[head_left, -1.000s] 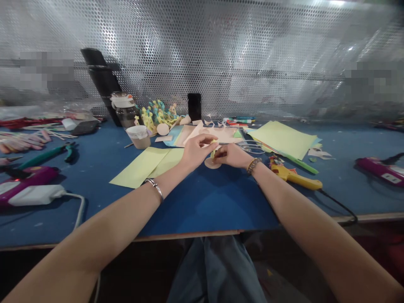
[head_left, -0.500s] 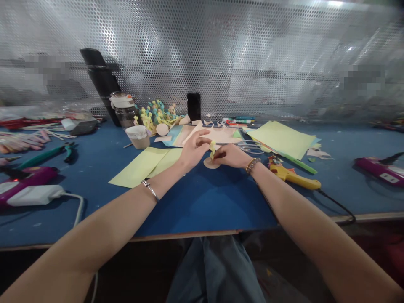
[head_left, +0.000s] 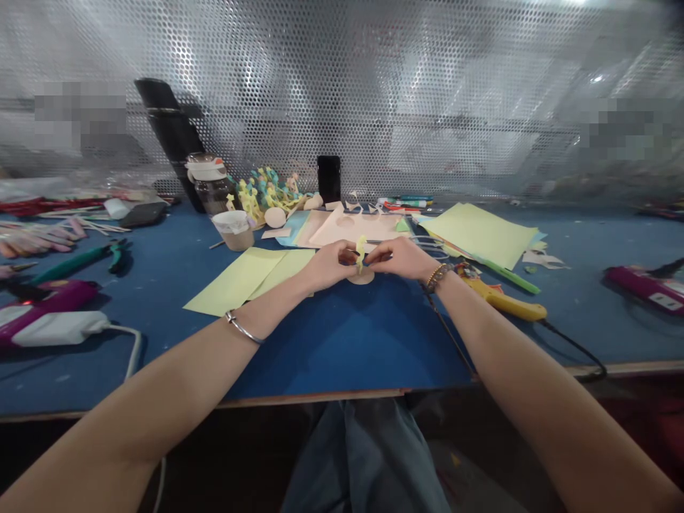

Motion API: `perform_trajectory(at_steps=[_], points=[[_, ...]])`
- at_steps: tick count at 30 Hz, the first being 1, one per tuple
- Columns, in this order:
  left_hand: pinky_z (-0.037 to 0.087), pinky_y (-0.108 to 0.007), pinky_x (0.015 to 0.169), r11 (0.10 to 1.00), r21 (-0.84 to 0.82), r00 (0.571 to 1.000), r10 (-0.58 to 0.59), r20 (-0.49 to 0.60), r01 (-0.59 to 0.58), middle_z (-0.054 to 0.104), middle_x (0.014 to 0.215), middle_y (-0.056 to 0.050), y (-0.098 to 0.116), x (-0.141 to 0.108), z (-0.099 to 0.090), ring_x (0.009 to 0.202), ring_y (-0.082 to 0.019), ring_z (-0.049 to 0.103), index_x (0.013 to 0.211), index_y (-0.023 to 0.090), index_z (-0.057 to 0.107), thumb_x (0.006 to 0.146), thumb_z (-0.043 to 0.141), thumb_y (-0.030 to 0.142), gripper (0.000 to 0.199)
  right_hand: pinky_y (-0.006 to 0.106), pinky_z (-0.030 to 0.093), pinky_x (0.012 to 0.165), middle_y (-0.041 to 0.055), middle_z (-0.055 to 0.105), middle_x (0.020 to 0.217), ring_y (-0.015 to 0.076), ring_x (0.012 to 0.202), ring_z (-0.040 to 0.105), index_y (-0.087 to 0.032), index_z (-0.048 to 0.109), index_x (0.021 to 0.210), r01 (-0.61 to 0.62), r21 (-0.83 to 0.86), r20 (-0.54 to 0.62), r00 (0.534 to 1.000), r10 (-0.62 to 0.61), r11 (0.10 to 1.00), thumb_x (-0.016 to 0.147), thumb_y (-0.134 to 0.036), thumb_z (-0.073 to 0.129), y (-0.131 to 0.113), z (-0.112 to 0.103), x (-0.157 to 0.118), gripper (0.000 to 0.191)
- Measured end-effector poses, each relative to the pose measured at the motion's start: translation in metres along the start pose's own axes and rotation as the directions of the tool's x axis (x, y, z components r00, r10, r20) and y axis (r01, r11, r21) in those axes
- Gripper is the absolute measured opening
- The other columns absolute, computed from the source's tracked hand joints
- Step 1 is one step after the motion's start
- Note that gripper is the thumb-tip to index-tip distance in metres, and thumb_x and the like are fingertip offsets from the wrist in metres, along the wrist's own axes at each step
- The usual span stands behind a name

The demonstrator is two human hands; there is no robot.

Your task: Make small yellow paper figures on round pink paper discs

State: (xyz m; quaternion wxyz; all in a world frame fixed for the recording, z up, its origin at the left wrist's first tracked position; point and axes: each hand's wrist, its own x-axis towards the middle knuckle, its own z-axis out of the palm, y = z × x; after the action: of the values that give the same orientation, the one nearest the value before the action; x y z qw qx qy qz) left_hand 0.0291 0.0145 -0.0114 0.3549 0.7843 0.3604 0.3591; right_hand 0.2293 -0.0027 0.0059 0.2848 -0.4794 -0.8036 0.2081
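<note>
A small yellow paper piece (head_left: 361,249) stands upright over a round beige disc (head_left: 361,278) at the middle of the table. My left hand (head_left: 335,263) pinches the yellow piece from its left side, fingers curled. From the other side my right hand (head_left: 396,258) grips the same piece low down, thumb and forefinger together. The disc lies just below my fingertips, partly covered by them. Yellow paper sheets (head_left: 235,281) lie beside my left wrist. Behind my hands are pale pink sheets (head_left: 368,226) with cut edges.
A yellow glue gun (head_left: 507,299) and a green cutter (head_left: 513,276) lie right of my right wrist. At the left stand a paper cup (head_left: 235,231), a bottle (head_left: 208,187) and a cluster of yellow and teal paper figures (head_left: 267,192). A phone (head_left: 328,178) leans at the back.
My left hand has come down from above the yellow piece to its side, fingers now closing on it. My right hand stays at the piece, slightly raised.
</note>
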Motion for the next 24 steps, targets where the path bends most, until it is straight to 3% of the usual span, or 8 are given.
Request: perform_trajectory(at_steps=[4, 9, 17, 24], points=[[0.050, -0.032, 0.069, 0.997, 0.076, 1.000, 0.022, 0.011, -0.023, 0.069, 0.083, -0.006, 0.0015, -0.0016, 0.0010, 0.078, -0.019, 0.065, 0.086, 0.016, 0.060, 0.064, 0.073, 0.028, 0.028, 0.028, 0.051, 0.074, 0.0067, 0.074, 0.085, 0.0167, 0.077, 0.066, -0.016, 0.077, 0.086, 0.007, 0.010, 0.001, 1.000, -0.007, 1.000, 0.070, -0.021, 0.070, -0.0001, 0.0014, 0.0008, 0.017], [0.049, -0.029, 0.065, 0.997, 0.077, 1.000, 0.001, -0.023, 0.001, 0.070, 0.077, -0.003, 0.0048, 0.0010, 0.0032, 0.075, -0.020, 0.066, 0.086, 0.017, 0.060, 0.062, 0.071, 0.017, 0.027, 0.026, 0.051, 0.071, 0.0062, 0.075, 0.085, 0.0157, 0.076, 0.066, -0.016, 0.076, 0.086, 0.008, 0.043, 0.017, 1.000, -0.009, 0.999, 0.072, -0.022, 0.069, 0.0013, 0.0022, 0.0022, 0.017], [0.050, -0.030, 0.066, 0.993, 0.120, 1.000, 0.012, -0.024, -0.009, 0.070, 0.078, -0.005, 0.0050, -0.0010, 0.0018, 0.074, -0.020, 0.066, 0.084, 0.017, 0.059, 0.062, 0.070, 0.020, 0.025, 0.025, 0.050, 0.070, 0.0041, 0.075, 0.083, 0.0149, 0.075, 0.066, -0.018, 0.076, 0.085, 0.003, 0.028, 0.045, 0.999, -0.004, 1.000, 0.071, -0.021, 0.069, 0.0031, 0.0037, 0.0020, 0.016], [0.051, -0.030, 0.069, 1.000, -0.011, 0.997, 0.017, 0.071, -0.016, 0.071, 0.078, -0.004, 0.0023, -0.0022, -0.0021, 0.076, -0.018, 0.068, 0.096, 0.017, 0.057, 0.061, 0.069, 0.015, 0.037, 0.024, 0.049, 0.069, 0.0034, 0.074, 0.082, 0.0148, 0.073, 0.065, -0.017, 0.076, 0.084, 0.022, 0.017, 0.083, 0.996, -0.023, 1.000, 0.072, -0.022, 0.068, 0.0016, 0.0047, 0.0009, 0.016]])
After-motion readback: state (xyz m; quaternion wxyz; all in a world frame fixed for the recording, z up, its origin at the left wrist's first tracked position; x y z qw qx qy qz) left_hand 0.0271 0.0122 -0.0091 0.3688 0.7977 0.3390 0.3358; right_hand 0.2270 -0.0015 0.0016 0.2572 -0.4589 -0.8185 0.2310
